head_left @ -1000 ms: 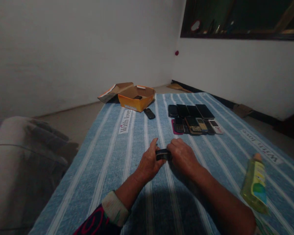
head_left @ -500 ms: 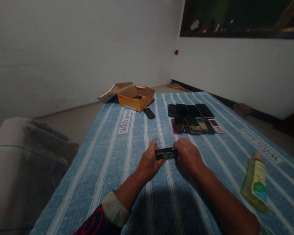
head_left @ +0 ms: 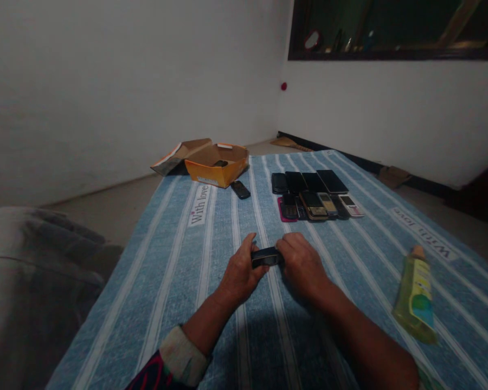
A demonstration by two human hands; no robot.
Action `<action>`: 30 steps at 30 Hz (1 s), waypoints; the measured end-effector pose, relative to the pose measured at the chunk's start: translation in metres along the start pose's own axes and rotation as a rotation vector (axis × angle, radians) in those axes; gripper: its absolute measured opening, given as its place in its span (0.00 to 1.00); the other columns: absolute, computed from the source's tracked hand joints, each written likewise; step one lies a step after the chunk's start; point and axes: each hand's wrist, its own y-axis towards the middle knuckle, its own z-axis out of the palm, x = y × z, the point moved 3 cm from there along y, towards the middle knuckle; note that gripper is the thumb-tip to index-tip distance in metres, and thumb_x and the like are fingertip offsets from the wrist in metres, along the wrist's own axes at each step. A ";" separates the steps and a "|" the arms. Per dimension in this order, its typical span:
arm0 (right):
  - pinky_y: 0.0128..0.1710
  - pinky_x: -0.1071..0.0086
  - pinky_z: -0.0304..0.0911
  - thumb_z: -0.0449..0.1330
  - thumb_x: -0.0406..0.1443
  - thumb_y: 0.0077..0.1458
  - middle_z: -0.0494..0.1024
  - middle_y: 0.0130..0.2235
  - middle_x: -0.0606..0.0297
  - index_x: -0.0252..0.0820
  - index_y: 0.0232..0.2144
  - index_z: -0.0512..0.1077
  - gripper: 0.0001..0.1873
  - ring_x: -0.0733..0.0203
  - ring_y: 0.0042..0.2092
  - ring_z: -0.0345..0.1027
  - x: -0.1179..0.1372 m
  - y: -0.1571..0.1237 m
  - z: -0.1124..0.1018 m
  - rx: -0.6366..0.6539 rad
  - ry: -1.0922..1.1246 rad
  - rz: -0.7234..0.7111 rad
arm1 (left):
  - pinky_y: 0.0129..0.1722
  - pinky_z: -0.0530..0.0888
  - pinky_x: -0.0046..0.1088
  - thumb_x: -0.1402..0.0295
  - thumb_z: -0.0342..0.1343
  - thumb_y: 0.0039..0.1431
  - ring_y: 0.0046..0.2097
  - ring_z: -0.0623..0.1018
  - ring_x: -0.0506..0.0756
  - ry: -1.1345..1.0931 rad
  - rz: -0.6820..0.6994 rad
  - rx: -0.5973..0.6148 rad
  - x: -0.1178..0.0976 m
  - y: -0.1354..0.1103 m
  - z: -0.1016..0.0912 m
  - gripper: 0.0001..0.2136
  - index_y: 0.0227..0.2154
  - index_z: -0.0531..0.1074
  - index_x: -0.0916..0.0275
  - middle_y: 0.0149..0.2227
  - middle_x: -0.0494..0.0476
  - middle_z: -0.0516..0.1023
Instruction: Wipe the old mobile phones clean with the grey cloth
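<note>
My left hand (head_left: pixel 238 273) is closed on the left end of a small dark mobile phone (head_left: pixel 264 258), its thumb side towards me. At the right end of the phone, my right hand (head_left: pixel 303 262) has its fingers curled around the edge and covers that part. The phone is held nearly edge-on above the tablecloth, so its screen does not show clearly. Beyond my hands, another dark phone (head_left: pixel 240 189) lies on the cloth beside an open orange cardboard box (head_left: pixel 211 174), which has a dark item (head_left: pixel 220 163) inside.
Two rows of phones lie back right, including a black smartphone (head_left: pixel 332 181) and a white-edged phone (head_left: pixel 351 206). A bottle of yellow-green liquid (head_left: pixel 415 298) is on the right of the striped blue tablecloth (head_left: pixel 174 303). Grey fabric (head_left: pixel 32 292) covers something at left.
The view has turned slightly to the right, so everything sits further left. Both hands still hold the phone, and my right hand covers slightly more of its end.
</note>
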 end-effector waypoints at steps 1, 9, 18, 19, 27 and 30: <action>0.37 0.65 0.56 0.56 0.21 0.54 0.72 0.33 0.59 0.38 0.29 0.72 0.10 0.54 0.38 0.60 -0.007 -0.001 -0.001 0.003 -0.012 0.039 | 0.42 0.75 0.34 0.74 0.60 0.48 0.39 0.79 0.55 0.006 -0.002 0.000 0.000 0.000 0.000 0.34 0.59 0.56 0.62 0.38 0.52 0.75; 0.37 0.65 0.56 0.54 0.21 0.54 0.72 0.33 0.59 0.37 0.30 0.72 0.12 0.55 0.38 0.60 0.002 -0.002 0.002 -0.024 0.054 -0.021 | 0.45 0.76 0.38 0.72 0.60 0.51 0.44 0.79 0.58 0.077 0.061 -0.016 0.004 -0.001 0.002 0.30 0.58 0.59 0.62 0.42 0.57 0.77; 0.38 0.65 0.56 0.53 0.22 0.56 0.72 0.33 0.59 0.38 0.31 0.72 0.11 0.55 0.39 0.60 -0.005 -0.004 0.004 -0.054 0.111 -0.011 | 0.46 0.75 0.40 0.69 0.59 0.51 0.45 0.77 0.60 0.171 0.162 -0.038 -0.015 0.001 0.000 0.22 0.51 0.66 0.64 0.43 0.61 0.76; 0.38 0.65 0.56 0.53 0.22 0.56 0.72 0.33 0.59 0.38 0.31 0.72 0.11 0.55 0.39 0.60 -0.004 -0.004 0.004 -0.055 0.112 -0.012 | 0.45 0.75 0.39 0.68 0.59 0.52 0.44 0.77 0.60 0.170 0.167 -0.034 -0.020 0.002 -0.001 0.20 0.48 0.68 0.64 0.42 0.60 0.76; 0.36 0.65 0.56 0.54 0.23 0.56 0.71 0.32 0.60 0.38 0.29 0.71 0.10 0.55 0.37 0.59 0.000 -0.005 0.002 -0.100 0.106 -0.022 | 0.40 0.71 0.36 0.67 0.51 0.59 0.37 0.73 0.56 0.089 0.130 0.056 -0.037 0.017 -0.001 0.06 0.31 0.71 0.63 0.32 0.56 0.71; 0.36 0.65 0.56 0.54 0.22 0.56 0.71 0.32 0.60 0.38 0.31 0.72 0.10 0.55 0.37 0.59 0.002 -0.005 0.002 -0.097 0.105 -0.035 | 0.39 0.70 0.34 0.67 0.50 0.59 0.36 0.72 0.56 0.024 0.109 0.088 -0.037 0.017 0.000 0.07 0.31 0.71 0.63 0.31 0.55 0.70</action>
